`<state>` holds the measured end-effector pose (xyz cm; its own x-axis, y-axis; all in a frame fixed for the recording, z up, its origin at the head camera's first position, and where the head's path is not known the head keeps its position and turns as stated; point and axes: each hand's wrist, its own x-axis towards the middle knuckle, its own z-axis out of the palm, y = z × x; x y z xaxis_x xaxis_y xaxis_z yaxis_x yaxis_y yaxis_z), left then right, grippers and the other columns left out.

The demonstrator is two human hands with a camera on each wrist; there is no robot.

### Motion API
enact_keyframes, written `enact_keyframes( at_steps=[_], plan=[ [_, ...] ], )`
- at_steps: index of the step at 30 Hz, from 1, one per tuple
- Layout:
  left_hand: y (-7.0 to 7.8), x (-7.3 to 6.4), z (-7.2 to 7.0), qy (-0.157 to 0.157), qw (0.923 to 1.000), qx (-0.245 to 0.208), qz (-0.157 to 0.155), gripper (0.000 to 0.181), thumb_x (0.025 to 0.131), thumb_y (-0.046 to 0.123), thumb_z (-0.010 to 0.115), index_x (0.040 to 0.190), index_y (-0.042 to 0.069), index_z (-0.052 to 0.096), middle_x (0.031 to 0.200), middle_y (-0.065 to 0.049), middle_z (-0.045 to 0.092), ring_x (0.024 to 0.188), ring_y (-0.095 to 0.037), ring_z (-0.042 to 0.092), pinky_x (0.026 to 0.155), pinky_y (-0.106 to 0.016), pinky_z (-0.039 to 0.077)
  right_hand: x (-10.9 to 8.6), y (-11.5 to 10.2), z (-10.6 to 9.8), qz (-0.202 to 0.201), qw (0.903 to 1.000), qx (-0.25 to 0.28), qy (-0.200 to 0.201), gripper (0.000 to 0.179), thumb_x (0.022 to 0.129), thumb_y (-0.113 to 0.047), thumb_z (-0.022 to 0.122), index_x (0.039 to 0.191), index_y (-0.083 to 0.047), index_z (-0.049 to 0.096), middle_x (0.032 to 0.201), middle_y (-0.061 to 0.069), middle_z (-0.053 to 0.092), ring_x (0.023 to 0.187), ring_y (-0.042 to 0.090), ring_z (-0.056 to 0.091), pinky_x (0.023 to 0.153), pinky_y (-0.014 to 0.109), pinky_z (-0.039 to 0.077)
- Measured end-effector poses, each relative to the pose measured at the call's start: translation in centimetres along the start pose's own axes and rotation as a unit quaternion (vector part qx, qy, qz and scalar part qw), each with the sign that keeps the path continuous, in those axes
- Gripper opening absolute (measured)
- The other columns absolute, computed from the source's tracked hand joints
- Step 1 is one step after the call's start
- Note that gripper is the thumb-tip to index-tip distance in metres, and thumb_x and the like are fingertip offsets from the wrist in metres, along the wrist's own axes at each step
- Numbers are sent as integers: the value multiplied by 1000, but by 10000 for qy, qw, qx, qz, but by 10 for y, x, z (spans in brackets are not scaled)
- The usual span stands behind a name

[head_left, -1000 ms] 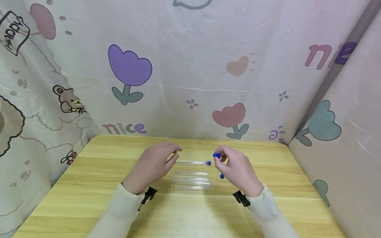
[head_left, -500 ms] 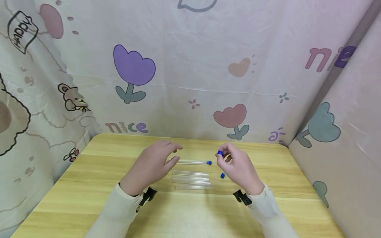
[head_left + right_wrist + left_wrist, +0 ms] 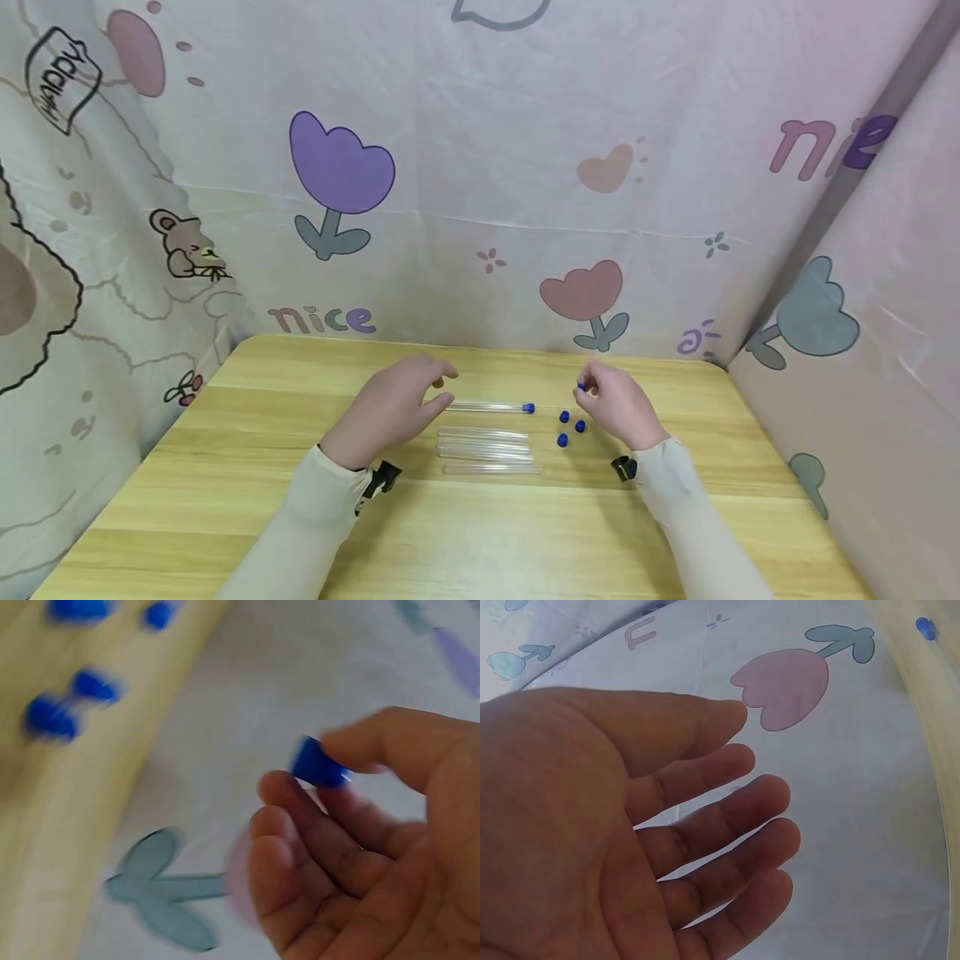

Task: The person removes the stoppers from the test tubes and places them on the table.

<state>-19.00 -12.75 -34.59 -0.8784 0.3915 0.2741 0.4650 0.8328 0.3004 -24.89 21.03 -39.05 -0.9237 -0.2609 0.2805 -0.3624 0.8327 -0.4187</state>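
Note:
My right hand pinches a small blue cap between thumb and fingertip, its other fingers curled inward. Left of it, three loose blue caps lie on the table. My left hand holds nothing; in the left wrist view its fingers are spread and slightly bent. Just beyond its fingertips in the head view lies a clear tube with a blue cap on its right end; the tube's left end is hidden behind the hand. Several clear tubes without caps lie side by side nearer me.
The wooden table ends at a patterned cloth hung behind it, with more cloth along the right side. A black camera strap sits at my left wrist and another at my right.
My right hand has moved right with a cap in its fingers. Three loose caps now show on the table where one showed before. My left hand stays nearly still.

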Motion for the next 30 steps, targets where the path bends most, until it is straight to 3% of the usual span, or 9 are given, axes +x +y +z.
enact_keyframes(
  at_steps=[4,7,15,21,30],
  plan=[
    [-1,1,0,-118,9999,17,-118,30,98,25,72,126,14,70,112,-1,71,101,-19,66,87,-40,57,4,19,9,336,9970,-463,-517,6,95,-11,72,92,-9,68,89,3,67,81,20,62,76,43,54],
    [-2,2,1,-196,9996,2,-182,31,98,26,72,127,14,70,108,-1,72,98,-20,67,85,-40,57,6,26,17,490,9946,-604,-684,5,95,-13,72,92,-10,69,88,2,67,80,19,62,77,44,54],
    [1,1,4,-286,9993,-19,-231,31,99,27,71,127,14,70,106,-1,72,94,-17,66,83,-39,57,9,40,38,603,9923,-726,-799,7,90,-12,74,87,-10,68,81,1,65,71,18,56,68,40,52],
    [5,0,2,-198,9995,-55,-254,30,99,27,71,126,15,71,107,0,72,94,-16,66,82,-38,57,10,50,42,642,9921,-712,-814,8,88,-10,74,84,-11,67,79,0,64,68,17,55,64,37,48],
    [6,-3,-1,-84,9997,-45,-215,26,98,26,72,122,15,72,105,2,72,93,-15,66,81,-37,56,12,50,43,670,9897,-709,-1051,7,89,-14,76,87,-11,70,81,0,66,71,17,57,69,39,51]
  ],
)
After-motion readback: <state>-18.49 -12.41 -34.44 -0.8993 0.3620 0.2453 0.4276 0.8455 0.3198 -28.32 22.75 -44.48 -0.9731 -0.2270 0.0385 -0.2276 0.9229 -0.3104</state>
